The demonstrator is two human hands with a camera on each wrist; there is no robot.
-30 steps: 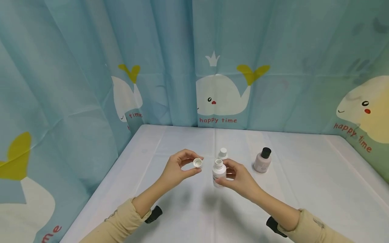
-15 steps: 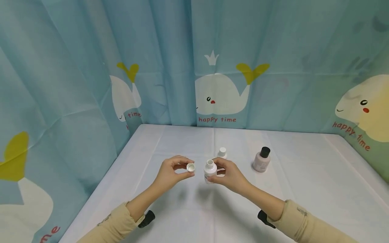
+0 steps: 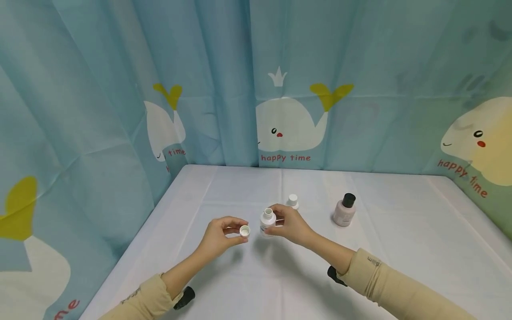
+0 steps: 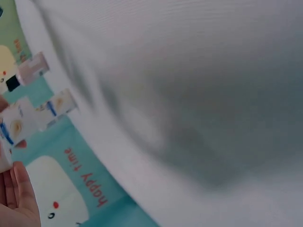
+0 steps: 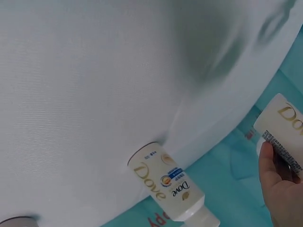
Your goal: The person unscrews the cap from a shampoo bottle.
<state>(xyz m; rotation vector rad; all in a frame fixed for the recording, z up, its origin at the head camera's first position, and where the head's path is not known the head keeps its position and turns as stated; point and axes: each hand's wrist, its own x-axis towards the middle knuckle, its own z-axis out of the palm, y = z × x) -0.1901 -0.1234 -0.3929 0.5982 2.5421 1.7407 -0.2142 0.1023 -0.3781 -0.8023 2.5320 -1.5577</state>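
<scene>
While the left hand [image 3: 222,233] pinches the white cap [image 3: 244,230] and the right hand [image 3: 289,224] grips the open white bottle [image 3: 267,221] just above the surface [image 3: 400,249], apparently upright, a tilt could spill its contents or the small cap could slip.

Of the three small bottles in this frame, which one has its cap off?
The white bottle held in the right hand: its neck is bare, and the left hand pinches its white cap. The other white bottle and the pink bottle stand capped on the table.
</scene>
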